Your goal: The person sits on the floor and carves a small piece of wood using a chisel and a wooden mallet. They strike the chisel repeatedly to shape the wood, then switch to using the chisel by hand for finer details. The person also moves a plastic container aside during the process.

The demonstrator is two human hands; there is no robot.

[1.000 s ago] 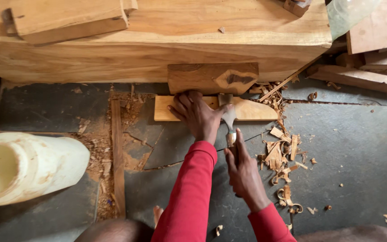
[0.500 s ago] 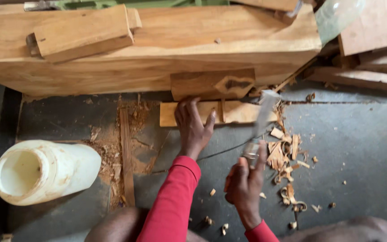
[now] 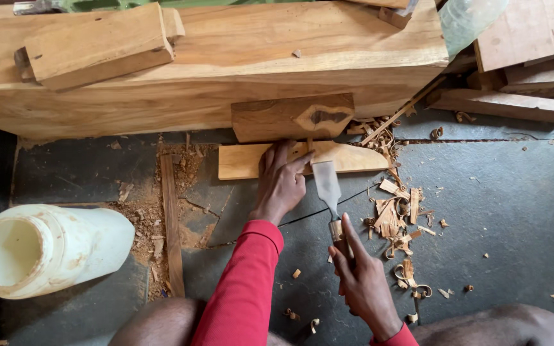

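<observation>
— While the left hand presses flat on the board near the floor's far edge, what grips the chisel?
— Its handle sits clenched in the right hand; shavings lie beside.

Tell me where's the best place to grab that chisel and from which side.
Likely by its handle, as the right hand does now, coming from the near end. The chisel points away, its broad flat blade at the small plank that the left hand steadies.
</observation>
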